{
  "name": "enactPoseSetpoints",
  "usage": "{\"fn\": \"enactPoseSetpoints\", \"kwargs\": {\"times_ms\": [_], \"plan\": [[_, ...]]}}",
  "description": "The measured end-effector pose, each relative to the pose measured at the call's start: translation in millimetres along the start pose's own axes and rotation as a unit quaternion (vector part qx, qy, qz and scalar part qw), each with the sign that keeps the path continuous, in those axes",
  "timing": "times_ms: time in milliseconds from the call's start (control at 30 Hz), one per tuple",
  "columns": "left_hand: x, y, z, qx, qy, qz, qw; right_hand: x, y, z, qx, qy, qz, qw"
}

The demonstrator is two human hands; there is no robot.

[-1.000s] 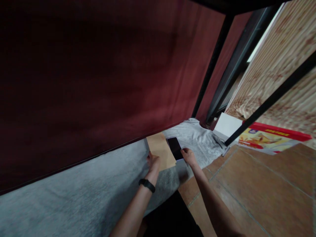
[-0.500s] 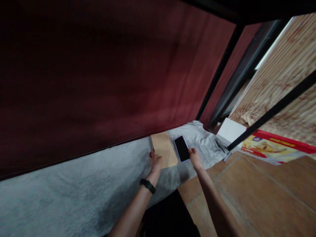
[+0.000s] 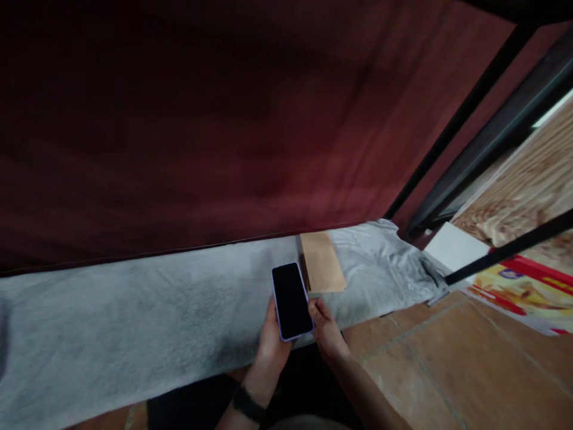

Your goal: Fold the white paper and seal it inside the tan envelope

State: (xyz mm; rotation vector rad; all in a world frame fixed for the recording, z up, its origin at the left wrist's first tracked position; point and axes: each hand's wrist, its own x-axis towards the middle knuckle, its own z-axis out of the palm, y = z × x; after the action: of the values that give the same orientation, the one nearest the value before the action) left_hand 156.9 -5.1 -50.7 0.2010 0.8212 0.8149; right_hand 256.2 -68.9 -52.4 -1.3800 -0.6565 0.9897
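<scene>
A smartphone (image 3: 292,302) with a dark screen and a pale purple edge is held between my two hands, face up and tilted. My left hand (image 3: 272,340) grips its left side and lower back; a dark band (image 3: 249,404) circles that wrist. On the phone's lower right edge, my right hand (image 3: 326,328) has its fingers closed. Just beyond the phone lies a tan paper stack or notebook (image 3: 323,263), flat on the grey cloth (image 3: 179,310), with neither hand touching it.
A dark red panel (image 3: 250,179) rises behind the cloth. Black metal bars (image 3: 461,125) slant at the right. Beyond them sit a white box (image 3: 456,245) and a red and yellow printed carton (image 3: 523,289) on brown floor tiles (image 3: 412,352).
My left hand has let go of the tan stack and taken hold of the phone. My right hand has brought the phone left and nearer to me. The view has shifted left.
</scene>
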Motion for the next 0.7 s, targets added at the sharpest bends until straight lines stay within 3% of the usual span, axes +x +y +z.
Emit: {"fn": "enactPoseSetpoints", "kwargs": {"times_ms": [100, 233, 367, 467, 700], "plan": [[-14, 35, -27.9, -0.018, 0.044, -0.003, 0.999, -2, 7, 35, 0.004, -0.064, 0.015, 0.998], [-31, 66, -56.7, -0.037, 0.04, 0.012, 0.998, 10, 5, 63, -0.006, -0.042, 0.005, 0.999], [-34, 71, -70.2, -0.075, 0.047, 0.035, 0.995, 22, -1, 97, 0.094, -0.131, 0.064, 0.985], [-30, 69, -76.1, -0.101, 0.062, 0.039, 0.992, 25, 1, 116, 0.147, -0.134, 0.132, 0.971], [-22, 75, -85.6, -0.1, 0.026, 0.013, 0.995, 29, 17, 117, 0.176, -0.128, 0.205, 0.954]]}}
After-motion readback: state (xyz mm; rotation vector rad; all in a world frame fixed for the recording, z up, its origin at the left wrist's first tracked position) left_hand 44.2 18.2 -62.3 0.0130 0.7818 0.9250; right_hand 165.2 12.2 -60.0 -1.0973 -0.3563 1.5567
